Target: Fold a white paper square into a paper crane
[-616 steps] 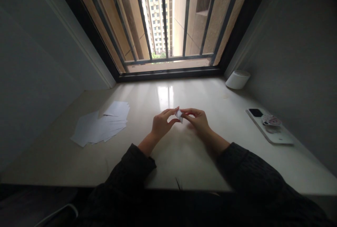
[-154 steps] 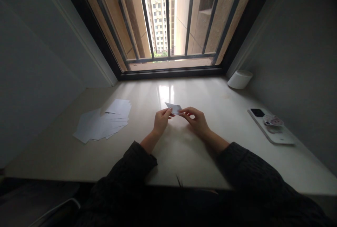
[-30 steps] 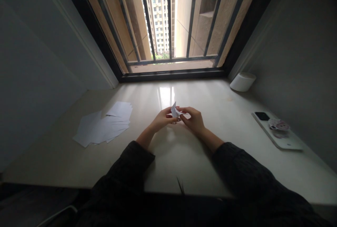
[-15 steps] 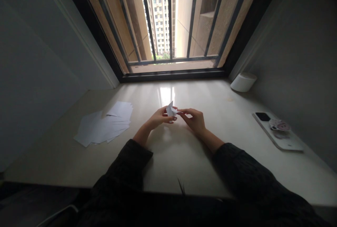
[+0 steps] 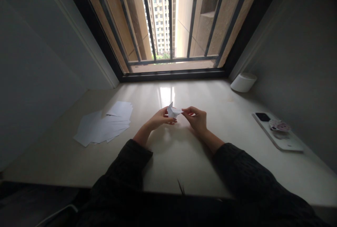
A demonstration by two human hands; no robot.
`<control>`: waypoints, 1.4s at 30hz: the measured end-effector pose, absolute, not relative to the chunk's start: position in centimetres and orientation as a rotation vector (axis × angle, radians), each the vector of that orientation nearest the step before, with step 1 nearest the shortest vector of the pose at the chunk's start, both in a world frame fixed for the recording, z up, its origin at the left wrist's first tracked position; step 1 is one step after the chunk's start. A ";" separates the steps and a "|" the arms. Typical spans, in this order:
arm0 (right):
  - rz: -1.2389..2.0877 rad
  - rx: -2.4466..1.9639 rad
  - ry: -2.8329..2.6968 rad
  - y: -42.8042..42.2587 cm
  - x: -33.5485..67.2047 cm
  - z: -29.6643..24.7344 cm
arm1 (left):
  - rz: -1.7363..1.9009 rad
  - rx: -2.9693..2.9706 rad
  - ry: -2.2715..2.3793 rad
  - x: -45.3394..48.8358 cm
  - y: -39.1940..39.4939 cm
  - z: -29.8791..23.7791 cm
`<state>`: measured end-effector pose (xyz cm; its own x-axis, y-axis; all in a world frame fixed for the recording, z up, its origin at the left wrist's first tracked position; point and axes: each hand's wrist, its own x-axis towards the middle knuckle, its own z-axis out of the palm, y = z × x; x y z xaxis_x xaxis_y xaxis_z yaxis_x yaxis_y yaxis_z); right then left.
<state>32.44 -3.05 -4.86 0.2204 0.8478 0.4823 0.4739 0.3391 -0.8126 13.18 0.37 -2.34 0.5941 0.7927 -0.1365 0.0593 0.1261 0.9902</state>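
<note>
We hold a small folded paper piece (image 5: 172, 111) above the middle of the pale desk (image 5: 184, 149), just in front of us and well short of the window (image 5: 168, 27). It sits directly between our 2 hands, so neither hand is nearer than the other: the left hand (image 5: 159, 119) pinches its left part and the right hand (image 5: 197, 118) pinches a thin flap that runs out to the right. Both hands are closed on the paper, fingertips close together. Its long axis lies roughly left to right, from one hand across to the other, with 1 pointed tip standing up on the left end. How many layers it has we cannot tell at this size.

The paper is white, thin and sharply creased, with angular facets; it looks light and easy to crush. The desk beneath is smooth and glossy, catching the window light in a bright streak.

Well apart to our left lies a fanned stack of white sheets (image 5: 104, 127), flat on the desk. To the right, near the wall, lies a white phone (image 5: 279, 137) with a round sticker-like grip on it, and farther back a white cylinder (image 5: 243, 82) lying on its side. Dark knitted sleeves (image 5: 244, 174) cover both forearms.
</note>
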 end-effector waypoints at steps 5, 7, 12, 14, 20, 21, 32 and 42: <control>0.406 -1.401 -1.394 -2.9 32.5 -4.8 | 0.611 1.348 0.838 13.1 0.3 -2.1; 0.379 -1.423 -1.427 -3.0 32.5 -4.6 | 0.623 1.313 0.858 13.2 0.3 -2.1; 0.279 -1.270 -1.648 -3.3 32.3 -4.1 | 0.677 1.268 0.908 13.2 0.5 -2.4; 0.211 -1.223 -1.726 -3.3 32.3 -4.1 | 0.672 1.256 0.901 13.1 0.6 -2.5; 0.044 -1.263 -1.765 -3.3 32.4 -4.5 | 0.670 1.321 0.930 12.9 0.7 -2.5; 0.028 -1.269 -1.769 -3.3 32.5 -4.5 | 0.686 1.325 0.930 12.9 0.8 -2.5; 0.138 -1.294 -1.645 -3.6 32.2 -4.3 | 0.801 1.314 0.869 12.9 0.9 -2.4; 0.255 -1.279 -1.592 -3.7 32.2 -4.3 | 0.886 1.644 1.015 13.1 1.0 -2.7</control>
<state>32.16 -3.66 -4.27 0.0987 0.8153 0.5706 0.5962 0.4107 -0.6899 13.08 0.97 -2.65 0.3864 0.9183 0.0863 0.2100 -0.1787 0.9612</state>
